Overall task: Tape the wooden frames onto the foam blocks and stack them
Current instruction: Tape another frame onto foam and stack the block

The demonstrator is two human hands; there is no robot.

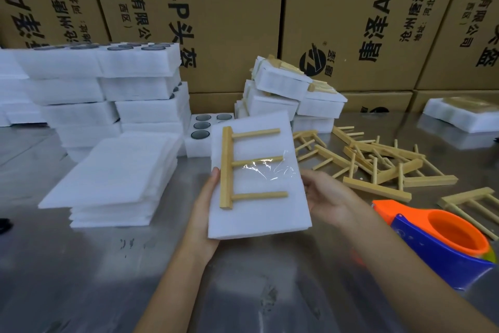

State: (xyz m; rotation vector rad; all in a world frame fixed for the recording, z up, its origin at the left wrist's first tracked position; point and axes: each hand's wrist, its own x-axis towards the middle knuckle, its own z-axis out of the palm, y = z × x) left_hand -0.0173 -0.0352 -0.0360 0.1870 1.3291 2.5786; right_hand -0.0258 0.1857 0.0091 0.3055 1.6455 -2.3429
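Note:
I hold a white foam block (259,213) above the steel table, tilted toward me. On it lies a wooden frame (228,168), a bar with three pegs pointing right. Clear tape (272,169) crosses the middle peg. My left hand (205,213) grips the block's left edge, thumb on top near the bar. My right hand (326,197) holds the right edge, fingers under the block. A leaning stack of taped blocks (286,95) stands behind.
A pile of loose wooden frames (378,165) lies at the right. An orange and blue tape dispenser (437,238) sits near my right forearm. Plain foam sheets (113,178) are stacked at the left, thicker foam blocks (108,84) behind, cardboard boxes (229,8) along the back.

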